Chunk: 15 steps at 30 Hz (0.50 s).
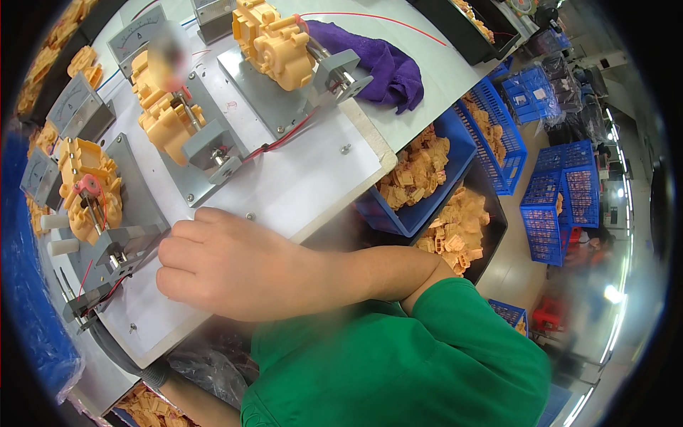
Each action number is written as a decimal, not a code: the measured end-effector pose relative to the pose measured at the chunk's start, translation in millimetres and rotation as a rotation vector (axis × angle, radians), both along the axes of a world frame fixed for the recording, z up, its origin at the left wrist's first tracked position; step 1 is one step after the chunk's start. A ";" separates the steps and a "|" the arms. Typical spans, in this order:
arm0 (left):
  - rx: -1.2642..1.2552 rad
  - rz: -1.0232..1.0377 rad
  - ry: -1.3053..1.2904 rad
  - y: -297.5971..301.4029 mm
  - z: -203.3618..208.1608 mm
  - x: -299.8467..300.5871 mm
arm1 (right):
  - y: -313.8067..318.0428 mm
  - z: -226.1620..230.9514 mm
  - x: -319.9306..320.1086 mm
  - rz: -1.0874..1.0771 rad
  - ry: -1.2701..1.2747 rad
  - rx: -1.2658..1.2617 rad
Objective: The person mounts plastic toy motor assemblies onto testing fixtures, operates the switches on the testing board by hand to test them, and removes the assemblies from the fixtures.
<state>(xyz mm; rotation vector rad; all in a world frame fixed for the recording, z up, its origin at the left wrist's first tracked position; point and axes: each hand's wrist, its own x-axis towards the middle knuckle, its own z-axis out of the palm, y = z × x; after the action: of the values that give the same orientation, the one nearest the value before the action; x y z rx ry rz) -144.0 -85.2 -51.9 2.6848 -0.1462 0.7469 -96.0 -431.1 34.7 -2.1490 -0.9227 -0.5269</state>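
Note:
My right hand [210,263] is curled into a fist at the front of a white board [306,188]. Its palm side and anything inside it are hidden. A grey-gloved left hand [117,349] reaches up past the board's lower left edge, its fingers hard to make out beside a grey clamp end with wires. The nearest grey metal fixture [135,171] holds a yellow plastic gear housing [89,188] with a red round part and a metal shaft. Beyond my right hand, a second fixture carries another yellow housing [160,107], and a third housing [274,43] sits farther back.
Analog meters, one of them a panel meter [75,107], stand behind the fixtures. A purple cloth [384,67] lies at the back. To the right are a blue bin [462,146] and a black tray [498,228] of yellow parts, with blue crates [544,206] on the floor.

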 end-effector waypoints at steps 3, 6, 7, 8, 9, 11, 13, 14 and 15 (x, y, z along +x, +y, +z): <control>0.098 -0.022 -0.055 -6.3 5.9 1.0 | 1.1 -0.1 -0.4 0.009 -0.009 -0.033; 0.027 -0.073 -0.068 -26.7 15.1 2.2 | 1.3 0.0 0.1 0.007 -0.018 -0.018; 0.032 -0.070 -0.068 -23.6 13.8 3.0 | 1.5 0.2 0.4 0.011 -0.018 -0.013; 0.039 -0.060 -0.041 -18.1 9.9 4.1 | 1.9 0.3 0.6 -0.004 -0.029 -0.011; 0.044 -0.052 -0.014 -16.3 9.3 5.6 | 2.4 0.2 0.8 -0.020 -0.040 -0.009; 0.050 -0.058 -0.032 -16.0 12.6 5.2 | 4.0 -1.6 0.2 -0.028 -0.042 0.002; 0.043 -0.023 -0.088 -11.7 6.7 4.5 | 4.3 -2.5 0.2 -0.034 -0.045 0.010; 0.045 -0.020 -0.089 -10.3 6.9 3.5 | 4.4 -2.6 0.6 -0.034 -0.045 0.014; 0.069 -0.045 -0.096 -10.3 8.1 4.1 | 4.9 -2.9 0.9 -0.034 -0.044 0.018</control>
<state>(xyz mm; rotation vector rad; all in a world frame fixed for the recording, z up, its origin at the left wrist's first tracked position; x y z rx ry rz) -139.9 -95.4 -43.8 2.7011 -0.2599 0.8718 -95.0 -426.2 31.7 -2.1476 -0.9037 -0.5998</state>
